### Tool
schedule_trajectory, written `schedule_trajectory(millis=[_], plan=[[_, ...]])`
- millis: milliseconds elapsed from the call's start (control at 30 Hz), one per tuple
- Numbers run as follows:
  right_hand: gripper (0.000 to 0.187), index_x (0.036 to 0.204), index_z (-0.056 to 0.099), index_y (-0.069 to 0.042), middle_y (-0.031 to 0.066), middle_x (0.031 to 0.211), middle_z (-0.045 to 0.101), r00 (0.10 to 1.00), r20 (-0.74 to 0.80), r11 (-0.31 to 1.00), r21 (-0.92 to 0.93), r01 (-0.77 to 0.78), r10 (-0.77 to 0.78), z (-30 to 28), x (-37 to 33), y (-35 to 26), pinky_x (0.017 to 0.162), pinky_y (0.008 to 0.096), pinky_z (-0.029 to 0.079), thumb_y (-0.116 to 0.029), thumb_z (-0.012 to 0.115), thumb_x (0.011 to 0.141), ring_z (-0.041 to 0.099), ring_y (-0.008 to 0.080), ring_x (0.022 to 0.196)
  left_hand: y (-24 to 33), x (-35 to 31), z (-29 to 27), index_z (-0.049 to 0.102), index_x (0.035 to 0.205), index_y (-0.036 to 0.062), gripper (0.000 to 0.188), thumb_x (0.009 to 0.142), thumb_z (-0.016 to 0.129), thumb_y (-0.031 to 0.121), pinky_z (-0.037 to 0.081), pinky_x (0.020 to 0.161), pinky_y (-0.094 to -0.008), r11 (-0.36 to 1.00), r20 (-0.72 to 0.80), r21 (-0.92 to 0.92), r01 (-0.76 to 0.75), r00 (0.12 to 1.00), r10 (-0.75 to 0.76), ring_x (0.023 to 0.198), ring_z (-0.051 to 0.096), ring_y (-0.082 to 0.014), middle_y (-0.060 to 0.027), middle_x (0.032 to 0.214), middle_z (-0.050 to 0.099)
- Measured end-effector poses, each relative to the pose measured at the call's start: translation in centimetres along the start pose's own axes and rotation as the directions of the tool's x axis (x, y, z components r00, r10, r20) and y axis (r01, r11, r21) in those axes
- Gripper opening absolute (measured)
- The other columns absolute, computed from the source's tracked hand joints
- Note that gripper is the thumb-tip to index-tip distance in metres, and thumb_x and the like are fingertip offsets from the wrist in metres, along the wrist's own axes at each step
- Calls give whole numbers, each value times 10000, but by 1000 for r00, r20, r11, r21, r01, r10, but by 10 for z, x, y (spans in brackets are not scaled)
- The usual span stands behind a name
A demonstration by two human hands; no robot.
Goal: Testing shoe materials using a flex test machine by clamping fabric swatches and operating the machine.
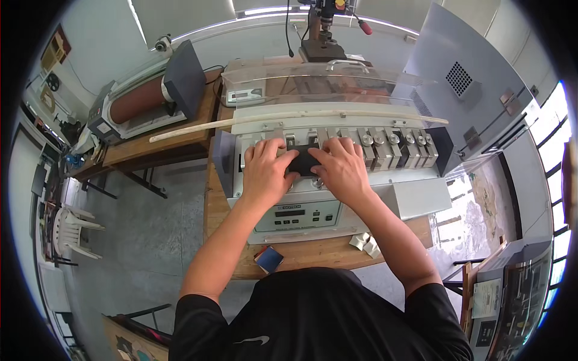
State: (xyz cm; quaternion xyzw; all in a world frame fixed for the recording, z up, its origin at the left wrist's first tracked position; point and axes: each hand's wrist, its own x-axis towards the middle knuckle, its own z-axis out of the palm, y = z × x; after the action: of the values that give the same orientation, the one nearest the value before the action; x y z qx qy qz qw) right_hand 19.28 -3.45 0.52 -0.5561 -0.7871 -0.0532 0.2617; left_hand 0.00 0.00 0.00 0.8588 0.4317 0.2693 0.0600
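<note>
Both my hands rest over the bench testing machine (241,191), at its row of metal clamps (397,144). Between them is a small dark, flat piece (303,160), perhaps rubber or leather. My left hand (265,171) pinches its left side with thumb and forefinger, the other fingers bent over the clamps. On the right edge, my right hand (343,168) grips it the same way. Metal clamp parts show just behind the piece; its underside is hidden. Below my hands is the control panel (304,215) with a small display and buttons.
A long pale wooden stick (289,117) lies across the machine under a raised clear cover (271,78). On the wooden table's front lie a dark blue pad (268,259) and crumpled pale pieces (365,243). A roller machine (137,101) stands left; a drill press (325,48) is behind.
</note>
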Motion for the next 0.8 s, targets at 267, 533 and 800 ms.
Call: schedule_trajectory(millis=[267, 533, 800], plan=[[357, 1025, 707, -199, 28, 1016, 521, 998, 59, 1000, -24, -6, 8, -6, 10, 3, 883, 404, 380, -224, 802, 681, 490, 244, 1011, 0, 12, -9, 736, 927, 158, 384, 568, 874, 176, 264, 1069, -510, 995, -52, 69, -71, 996, 75, 1352, 334, -324, -85, 1426, 409], [280, 967, 723, -182, 38, 978, 546, 984, 176, 998, -61, -8, 19, -18, 20, 2, 856, 390, 373, -297, 774, 716, 502, 240, 995, 2, 24, -18, 727, 906, 137, 307, 628, 848, 185, 183, 1124, -591, 994, 110, 96, -56, 993, 45, 1403, 268, -340, -119, 1463, 380], [219, 873, 747, -161, 22, 921, 580, 973, 230, 966, -250, 69, -11, -13, 27, -2, 866, 398, 361, -294, 775, 701, 522, 222, 989, 1, 30, -19, 732, 923, 144, 305, 652, 841, 235, 168, 1138, -585, 973, 223, 204, -110, 973, 64, 1424, 236, -340, -126, 1490, 360]])
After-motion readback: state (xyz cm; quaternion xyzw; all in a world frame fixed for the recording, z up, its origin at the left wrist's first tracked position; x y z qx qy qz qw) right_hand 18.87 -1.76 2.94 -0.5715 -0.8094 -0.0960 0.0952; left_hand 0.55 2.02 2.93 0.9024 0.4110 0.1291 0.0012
